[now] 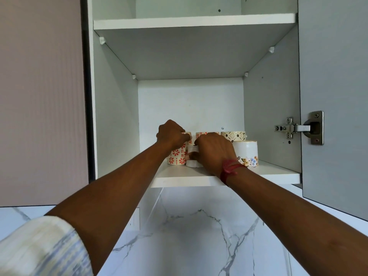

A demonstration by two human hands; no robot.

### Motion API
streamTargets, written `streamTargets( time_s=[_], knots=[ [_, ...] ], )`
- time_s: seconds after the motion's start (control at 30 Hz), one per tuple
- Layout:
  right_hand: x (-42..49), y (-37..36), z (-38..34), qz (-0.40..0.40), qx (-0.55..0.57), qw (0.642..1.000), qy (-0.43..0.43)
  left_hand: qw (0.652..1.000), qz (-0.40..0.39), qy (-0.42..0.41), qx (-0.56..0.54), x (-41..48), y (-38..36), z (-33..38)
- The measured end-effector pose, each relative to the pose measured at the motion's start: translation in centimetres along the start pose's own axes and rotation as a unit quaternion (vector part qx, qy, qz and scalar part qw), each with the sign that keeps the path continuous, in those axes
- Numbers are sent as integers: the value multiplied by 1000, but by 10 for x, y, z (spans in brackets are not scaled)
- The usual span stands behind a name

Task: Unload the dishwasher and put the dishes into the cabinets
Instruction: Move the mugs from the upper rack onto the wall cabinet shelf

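Note:
Both my hands reach into an open wall cabinet, onto its lower shelf (268, 173). My left hand (171, 134) grips the top of a white mug with red flower prints (176, 157) at the shelf's left. My right hand (214, 152) is closed around a plain white mug (192, 150) that stands just right of the red-flowered one. Behind them stand another red-patterned mug (201, 134) and a cream mug with dark bean marks (233, 136). To the right stands a white mug with blue and yellow flowers (247, 154).
The cabinet's right door (334, 96) hangs open with a metal hinge (298, 128). A bare upper shelf (191, 22) sits above. A closed cabinet front (39, 96) is at the left. Below is a white marble wall (199, 236).

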State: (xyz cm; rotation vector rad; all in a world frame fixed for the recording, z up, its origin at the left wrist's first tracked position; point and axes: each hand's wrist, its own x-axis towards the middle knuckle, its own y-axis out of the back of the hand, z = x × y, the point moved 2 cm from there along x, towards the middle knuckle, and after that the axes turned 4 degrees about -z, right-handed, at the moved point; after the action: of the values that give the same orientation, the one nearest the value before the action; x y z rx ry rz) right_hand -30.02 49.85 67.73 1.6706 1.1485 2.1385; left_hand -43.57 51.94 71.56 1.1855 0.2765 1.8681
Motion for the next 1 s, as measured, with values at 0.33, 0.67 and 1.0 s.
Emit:
streamTargets(
  time_s=[0.33,0.67,1.0],
  knots=[
    [6,-2,1,-10,-1,1000,6,999,-17,-28,2,5,-5,-5],
    [4,-2,4,23,9,1000,-2,997,-58,-45,-34,1,-6,-11],
    [-26,29,0,339,145,928,-55,991,49,-36,-118,-70,33,-8]
  ],
)
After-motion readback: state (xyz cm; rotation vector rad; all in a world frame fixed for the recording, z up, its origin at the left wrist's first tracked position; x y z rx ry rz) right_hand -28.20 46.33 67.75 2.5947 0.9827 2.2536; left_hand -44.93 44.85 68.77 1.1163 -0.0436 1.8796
